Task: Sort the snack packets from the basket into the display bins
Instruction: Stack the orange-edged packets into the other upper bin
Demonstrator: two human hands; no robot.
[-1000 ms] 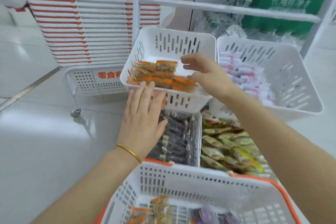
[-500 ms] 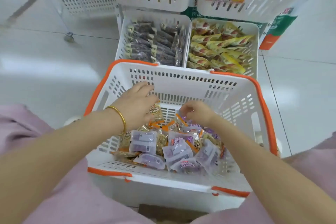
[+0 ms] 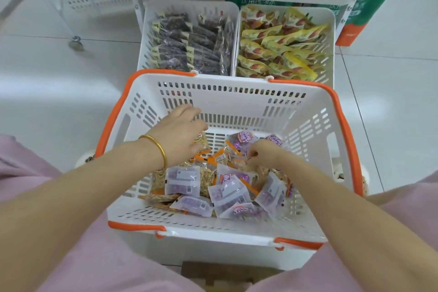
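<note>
Mix-ups likely tbh: orange-edged packet [image 3: 224, 155] seems pinched by the right hand [image 3: 263, 153], and purple packets [image 3: 240, 138] crowded against that pinch could get dragged along; hold of the left hand [image 3: 177, 135] can't be told.

Tiled floor [image 3: 47, 92], caster wheel [image 3: 76, 43], green carton [image 3: 363, 5]

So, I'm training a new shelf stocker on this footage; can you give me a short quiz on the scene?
1. True or false: both the left hand and the right hand are inside the white slotted plastic basket with orange handles.
2. The right-hand white slotted bin beyond the basket holds: A) dark brown packets B) yellow packets with red print C) purple-and-white packets.
3. Which wrist wears the thin gold bangle?
Key: 1 true; 2 B; 3 left.
</note>
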